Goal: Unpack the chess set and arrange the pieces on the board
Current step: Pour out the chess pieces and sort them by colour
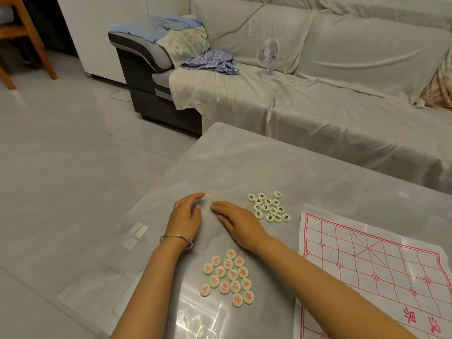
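nearest, a cluster of red-lettered pieces (232,275) lies face up on the grey tabletop (269,162), between the person's two forearms. to the right the board (367,265), a thin sheet with a red grid, lies spread flat, well apart from that cluster. further out, the left hand (186,216), a silver bangle (176,238) on its wrist, and the right hand (234,221) rest palm down on the tabletop, fingertips near each other, fingers loose and gripping nothing. just beside the right hand, a cluster of black-lettered pieces (265,207) sits off the board's far corner. beyond the tabletop, a covered sofa (342,106) carries a small white fan (268,58) and a heap of striped cloth (212,62).
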A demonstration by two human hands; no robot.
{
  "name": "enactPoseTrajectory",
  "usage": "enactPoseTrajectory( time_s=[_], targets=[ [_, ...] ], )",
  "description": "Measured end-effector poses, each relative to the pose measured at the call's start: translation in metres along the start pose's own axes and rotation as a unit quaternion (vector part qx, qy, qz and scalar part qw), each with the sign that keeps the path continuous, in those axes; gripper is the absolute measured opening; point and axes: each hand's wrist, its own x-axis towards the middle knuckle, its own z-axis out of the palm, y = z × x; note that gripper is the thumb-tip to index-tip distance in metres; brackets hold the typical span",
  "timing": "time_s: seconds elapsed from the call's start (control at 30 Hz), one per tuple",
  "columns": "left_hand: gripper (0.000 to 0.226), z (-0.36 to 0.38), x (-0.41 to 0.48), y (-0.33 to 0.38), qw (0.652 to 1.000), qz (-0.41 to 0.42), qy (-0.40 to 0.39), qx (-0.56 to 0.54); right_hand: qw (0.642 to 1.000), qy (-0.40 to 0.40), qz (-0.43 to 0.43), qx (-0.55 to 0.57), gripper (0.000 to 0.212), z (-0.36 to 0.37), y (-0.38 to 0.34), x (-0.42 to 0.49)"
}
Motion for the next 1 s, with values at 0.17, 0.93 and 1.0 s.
enactPoseTrajectory(
  time_s=[0.17, 0.93, 1.0],
  targets=[
    [0.024, 0.000, -0.005, 0.011, 0.996, 0.021, -0.054, -0.072, 0.998, 0.024, 0.004, 0.063, 0.044, -0.016, 0.014, -0.044],
    [0.016, 0.013, -0.009, 0.017, 0.985, 0.075, -0.146, 0.061, 0.997, 0.069, 0.035, -0.001, 0.028, -0.023, 0.015, -0.065],
    [0.013, 0.017, -0.009, 0.015, 0.988, 0.076, -0.118, 0.066, 0.996, 0.072, 0.045, 0.004, 0.027, -0.026, 0.013, -0.061]
  ],
)
